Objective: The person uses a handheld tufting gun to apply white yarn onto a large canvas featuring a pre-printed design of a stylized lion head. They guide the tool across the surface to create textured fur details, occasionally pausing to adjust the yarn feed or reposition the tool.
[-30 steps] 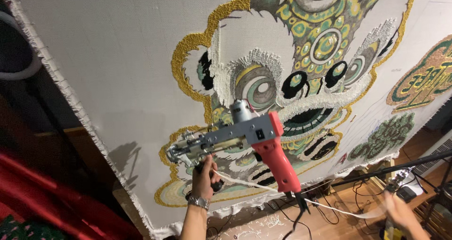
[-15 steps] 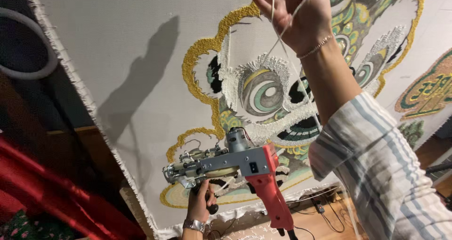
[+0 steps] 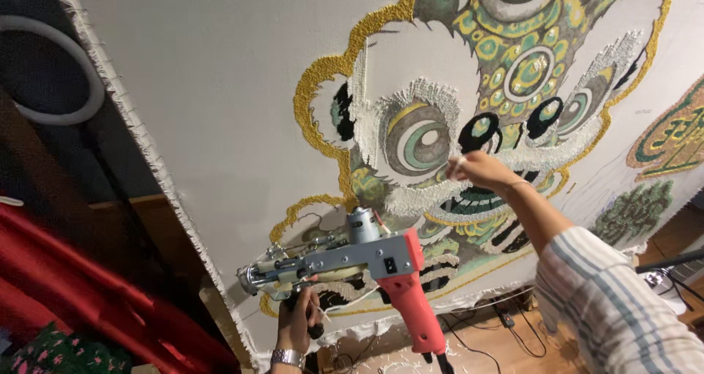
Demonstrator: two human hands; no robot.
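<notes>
Left hand (image 3: 297, 323) closed around the front handle of the tufting gun (image 3: 352, 260), held near the cloth's (image 3: 220, 88) lower edge. Right hand (image 3: 477, 170) pinches white yarn (image 3: 456, 170) against the lion face (image 3: 477, 125). Judged: gold outline, eyes and green areas filled; large patches inside the face remain bare.

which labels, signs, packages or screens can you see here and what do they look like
No packages, signs or screens show.
Small black patch: on the grey side plate of the tufting gun, by its red handle; a label or a switch, too small to tell.
Faint grey marking: on the bare white cloth at the right, beside the gold outline; tiny and blurred.
</notes>
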